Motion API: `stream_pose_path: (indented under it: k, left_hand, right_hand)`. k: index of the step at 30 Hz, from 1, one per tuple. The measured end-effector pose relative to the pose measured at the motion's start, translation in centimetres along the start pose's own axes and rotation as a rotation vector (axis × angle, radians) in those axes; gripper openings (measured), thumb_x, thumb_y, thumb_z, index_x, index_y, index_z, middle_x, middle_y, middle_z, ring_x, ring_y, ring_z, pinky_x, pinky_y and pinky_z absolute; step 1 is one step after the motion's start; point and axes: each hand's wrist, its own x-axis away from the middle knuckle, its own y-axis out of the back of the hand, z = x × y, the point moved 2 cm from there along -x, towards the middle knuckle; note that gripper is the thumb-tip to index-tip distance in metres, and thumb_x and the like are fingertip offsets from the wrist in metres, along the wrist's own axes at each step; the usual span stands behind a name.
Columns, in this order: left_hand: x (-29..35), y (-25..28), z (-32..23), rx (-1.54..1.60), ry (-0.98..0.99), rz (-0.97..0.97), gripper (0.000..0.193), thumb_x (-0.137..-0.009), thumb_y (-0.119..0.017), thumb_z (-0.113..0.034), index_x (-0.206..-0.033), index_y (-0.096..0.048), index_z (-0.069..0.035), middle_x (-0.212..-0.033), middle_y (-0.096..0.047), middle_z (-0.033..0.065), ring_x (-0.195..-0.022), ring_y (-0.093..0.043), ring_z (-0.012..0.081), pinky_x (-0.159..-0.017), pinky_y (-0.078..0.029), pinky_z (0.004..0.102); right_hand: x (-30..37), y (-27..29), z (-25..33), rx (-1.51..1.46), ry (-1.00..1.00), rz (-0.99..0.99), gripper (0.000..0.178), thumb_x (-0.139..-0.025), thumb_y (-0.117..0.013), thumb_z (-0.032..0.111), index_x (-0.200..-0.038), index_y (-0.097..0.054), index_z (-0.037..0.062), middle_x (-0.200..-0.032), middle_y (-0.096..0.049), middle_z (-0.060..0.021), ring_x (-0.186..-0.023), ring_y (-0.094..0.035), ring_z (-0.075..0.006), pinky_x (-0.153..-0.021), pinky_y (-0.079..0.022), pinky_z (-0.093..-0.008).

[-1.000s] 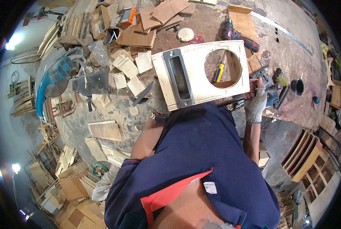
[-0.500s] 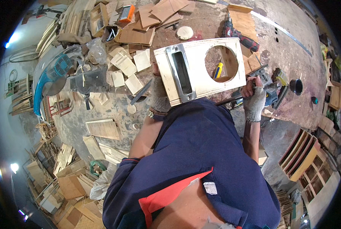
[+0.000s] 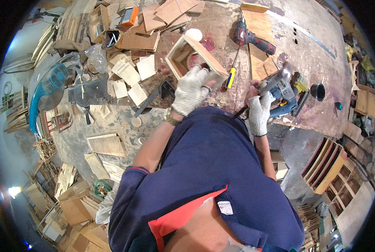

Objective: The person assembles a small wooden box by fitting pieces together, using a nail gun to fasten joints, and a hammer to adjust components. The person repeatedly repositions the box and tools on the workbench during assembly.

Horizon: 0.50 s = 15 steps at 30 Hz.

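Observation:
My left hand (image 3: 191, 90), in a white knit glove, is closed over the near wall of an open wooden box (image 3: 177, 56). The box sits tilted on the workbench, its inside facing up and a round hole in it partly visible. My right hand (image 3: 258, 111), also gloved with bare fingertips, is closed at the grey metal end of a blue power tool (image 3: 282, 94) that looks like a jigsaw. Its exact grip is partly hidden, and the tool's metal plate is blurred. Between the hands lies a yellow-and-blue screwdriver (image 3: 231, 78).
A red-and-black cordless drill (image 3: 254, 38) lies beyond the screwdriver. At left stands a blue miter saw (image 3: 55, 84) near wood offcuts (image 3: 126, 71) and a black metal square (image 3: 151, 97). A black round cup (image 3: 317, 91) is at right, a metal ruler (image 3: 305, 33) at far right.
The box has turned from its holed, metal-framed face to its open side and moved left. My left hand now reaches over its wall. My right hand and the power tool have shifted left.

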Motion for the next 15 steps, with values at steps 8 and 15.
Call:
stream_pose_path:
  k: [8, 15]
  left_hand:
    - [1.9, -7.6, 4.7, -0.298, -0.339, 0.205, 0.04, -0.081, -0.083, -0.026, -0.114, -0.07, -0.007, -0.119, -0.07, 0.0146, -0.116, -0.067, 0.035, -0.1, -0.053, 0.0456]
    - [1.6, -6.2, 11.1, -0.243, 0.502, -0.226, 0.09, -0.086, -0.085, -0.053, -0.152, -0.048, -0.003, -0.128, -0.064, 0.0278, -0.118, -0.065, 0.0459, -0.099, -0.056, 0.0539]
  right_hand:
    - [1.4, 0.2, 4.4, 0.473, 0.176, 0.075, 0.027, -0.1, -0.076, 0.014, -0.121, -0.068, -0.0007, -0.083, -0.061, -0.0022, -0.075, -0.055, -0.01, -0.069, -0.047, -0.0292]
    - [2.9, 1.9, -0.1, 0.822, 0.154, 0.251, 0.022, -0.103, -0.072, 0.02, -0.119, -0.075, 0.0047, -0.072, -0.057, -0.0131, -0.065, -0.055, -0.0181, -0.064, -0.047, -0.0379]
